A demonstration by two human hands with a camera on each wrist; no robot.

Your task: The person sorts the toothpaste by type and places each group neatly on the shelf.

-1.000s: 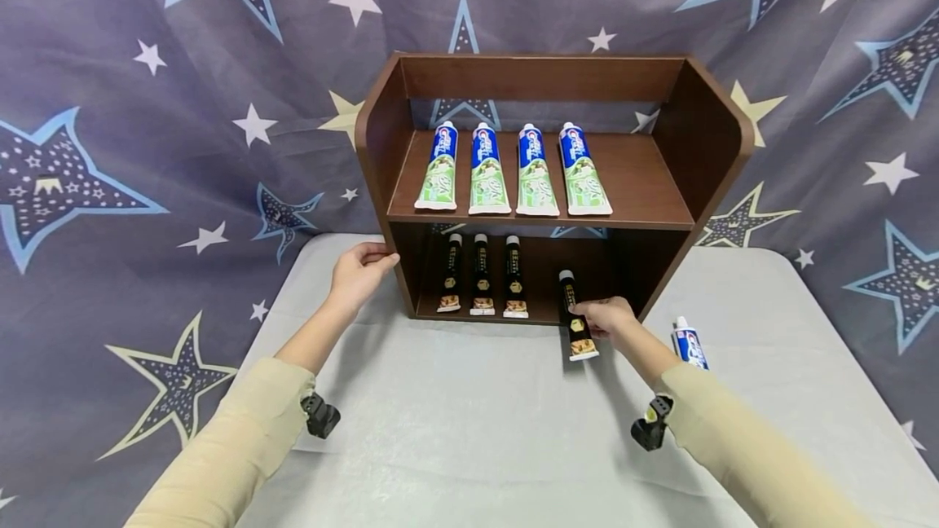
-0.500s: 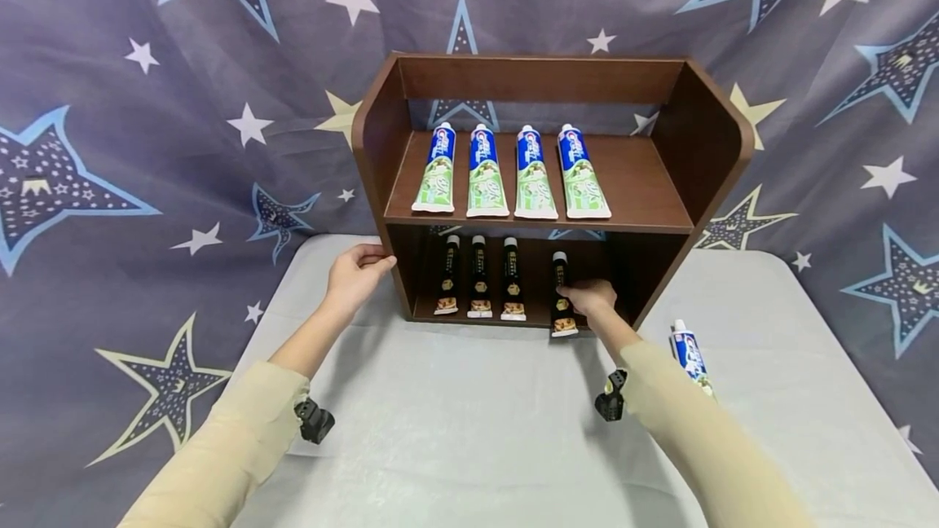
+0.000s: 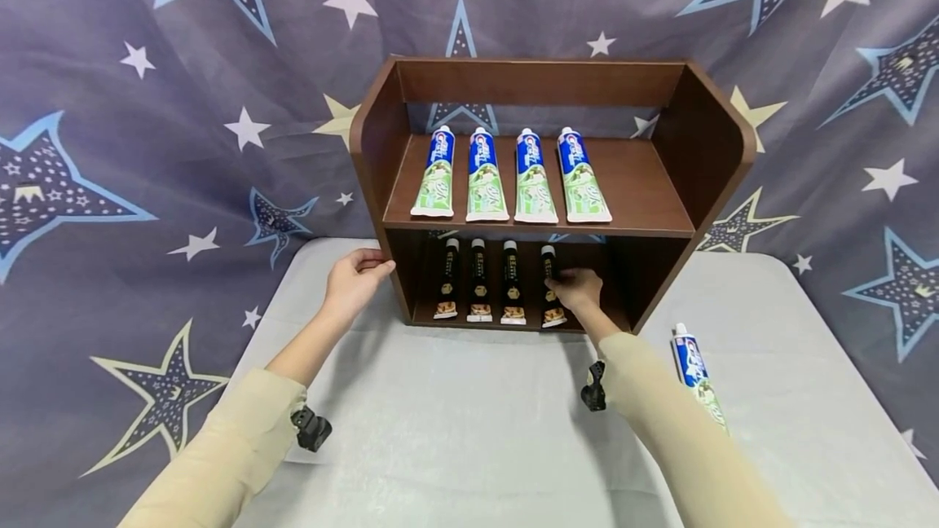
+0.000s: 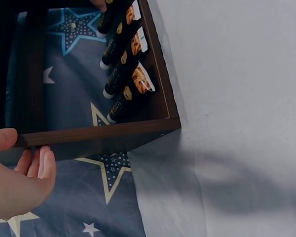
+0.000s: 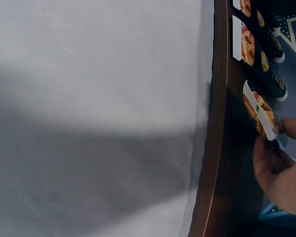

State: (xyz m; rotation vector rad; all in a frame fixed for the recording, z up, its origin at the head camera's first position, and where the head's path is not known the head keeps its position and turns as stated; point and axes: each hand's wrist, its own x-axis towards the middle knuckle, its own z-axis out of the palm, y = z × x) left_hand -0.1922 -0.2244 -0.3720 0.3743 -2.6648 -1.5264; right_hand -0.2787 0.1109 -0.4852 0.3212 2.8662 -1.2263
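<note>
A dark brown two-tier shelf (image 3: 543, 228) stands on the table. My left hand (image 3: 354, 285) grips the front edge of its left side panel, thumb on one side and fingers on the other, as the left wrist view shows. In the lower compartment my right hand (image 3: 579, 290) pinches a black toothpaste tube (image 3: 552, 312) by its side, cap toward the back. Seen from the right wrist, the tube's crimped end (image 5: 260, 111) is tilted. Left of it lie several more black tubes (image 3: 513, 288) in a row, caps also at the back.
Several blue-and-green toothpaste tubes (image 3: 486, 178) lie side by side on the upper tier. Another blue-and-green tube (image 3: 697, 373) rests on the pale tablecloth (image 3: 469, 430) right of the shelf, partly behind the right sleeve. A star-patterned curtain (image 3: 220, 39) hangs behind.
My right hand has carried the black tube from in front of the shelf back and left into the lower compartment, beside the row. My left hand keeps its grip on the side panel.
</note>
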